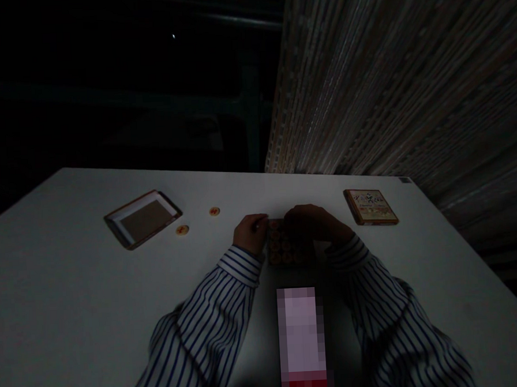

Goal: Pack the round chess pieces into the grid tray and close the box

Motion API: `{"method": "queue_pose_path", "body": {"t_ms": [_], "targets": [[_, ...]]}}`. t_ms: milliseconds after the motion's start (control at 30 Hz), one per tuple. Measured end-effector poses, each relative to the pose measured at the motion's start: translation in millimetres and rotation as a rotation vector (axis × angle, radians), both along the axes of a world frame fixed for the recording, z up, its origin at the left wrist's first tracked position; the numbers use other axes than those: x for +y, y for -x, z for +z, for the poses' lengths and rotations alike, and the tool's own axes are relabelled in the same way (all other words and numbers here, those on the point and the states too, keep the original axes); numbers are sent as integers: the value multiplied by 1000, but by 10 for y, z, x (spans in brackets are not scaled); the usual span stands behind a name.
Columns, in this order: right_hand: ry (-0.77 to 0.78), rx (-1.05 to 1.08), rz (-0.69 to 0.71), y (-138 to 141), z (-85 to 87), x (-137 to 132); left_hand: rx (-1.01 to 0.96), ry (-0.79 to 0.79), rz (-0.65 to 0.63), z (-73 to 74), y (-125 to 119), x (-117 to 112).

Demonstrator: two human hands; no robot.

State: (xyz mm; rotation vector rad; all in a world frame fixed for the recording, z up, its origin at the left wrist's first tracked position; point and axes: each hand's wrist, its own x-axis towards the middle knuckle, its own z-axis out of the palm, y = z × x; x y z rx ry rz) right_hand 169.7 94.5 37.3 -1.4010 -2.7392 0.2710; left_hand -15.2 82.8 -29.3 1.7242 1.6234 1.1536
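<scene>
A dark shallow tray (282, 265) lies on the table in front of me, with rows of round Chinese chess pieces (286, 256) in it. My left hand (248, 234) is at the tray's upper left side, with its fingers curled and closed against the edge. Over the tray's upper right part bends my right hand (312, 220), its fingers curled down at the pieces. Its fingertips are in shadow, and what they hold is hidden. Two loose chess pieces, one nearer (182, 230) and one farther (215, 211), lie on the table to the left.
An open, shallow rectangular box part (144, 219) lies at the left of the white table (95, 306). A flat box with a printed top (370, 206) lies at the right. Behind the table's far right edge stands a tall stack of thin sheets (343, 85). The light is dim.
</scene>
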Motion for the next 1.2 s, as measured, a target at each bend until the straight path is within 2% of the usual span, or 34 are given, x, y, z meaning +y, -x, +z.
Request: {"method": "queue_pose_path", "body": {"t_ms": [333, 1200], "targets": [[-2, 16, 27, -27, -100, 47, -9, 3, -10, -20, 10, 11], [40, 34, 77, -43, -145, 92, -23, 9, -4, 16, -2, -4]]}}
